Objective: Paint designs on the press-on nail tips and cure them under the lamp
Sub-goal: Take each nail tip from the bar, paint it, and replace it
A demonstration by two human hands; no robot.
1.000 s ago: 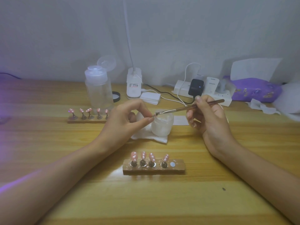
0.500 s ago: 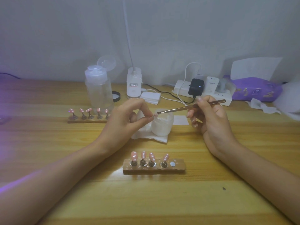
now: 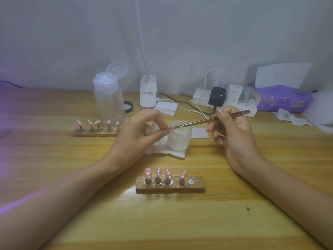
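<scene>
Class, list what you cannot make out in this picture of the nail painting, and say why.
Head view: design on the nail tip, too small, between left hand and brush.
Head view: right end of the far holder, hidden behind the left hand.
Head view: head of the desk lamp, cut off by the top edge.

table (image 3: pixel 54 177) | near nail holder (image 3: pixel 198 185) | far nail holder (image 3: pixel 93 134) | pump bottle (image 3: pixel 108 103) | napkin (image 3: pixel 162 150) | power strip (image 3: pixel 249 109) | tissue pack (image 3: pixel 282 100)

Brush (image 3: pixel 212 120) has lowered onto the nail tip (image 3: pixel 172 127).
</scene>
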